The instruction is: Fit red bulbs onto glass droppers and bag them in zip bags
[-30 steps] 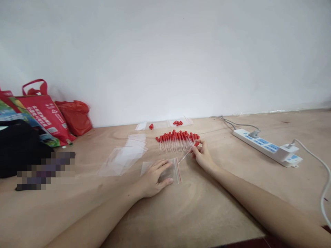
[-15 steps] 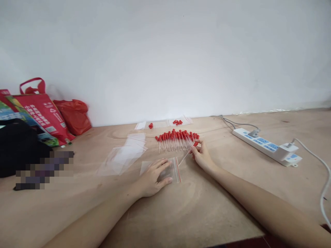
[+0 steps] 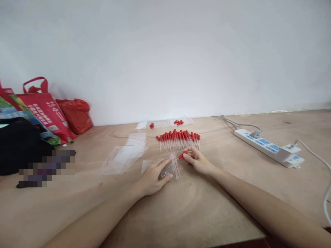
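Observation:
A clear zip bag [image 3: 169, 169] with a red line near its right edge lies on the wooden table. My left hand [image 3: 155, 175] is on this bag, its thumb and fingers apart, the bag between them. In my right hand [image 3: 195, 160] is a dropper [image 3: 182, 154] with a red bulb, pinched between thumb and fingers. Its thin clear tip is at the bag's right edge; whether it is inside is hard to tell. Just behind my hands, a row of red-topped droppers [image 3: 178, 135] lies side by side.
Flat clear bags [image 3: 129, 151] overlap left of my left hand. Filled bags with red bulbs [image 3: 178, 122] lie by the wall. A white power strip [image 3: 269, 146] with cables is at the right. Red bags [image 3: 77, 115] and a black item [image 3: 23, 148] are at the left.
My right hand has moved left with the dropper, bringing its tip to the bag. The bag's right edge has lifted slightly under my left hand.

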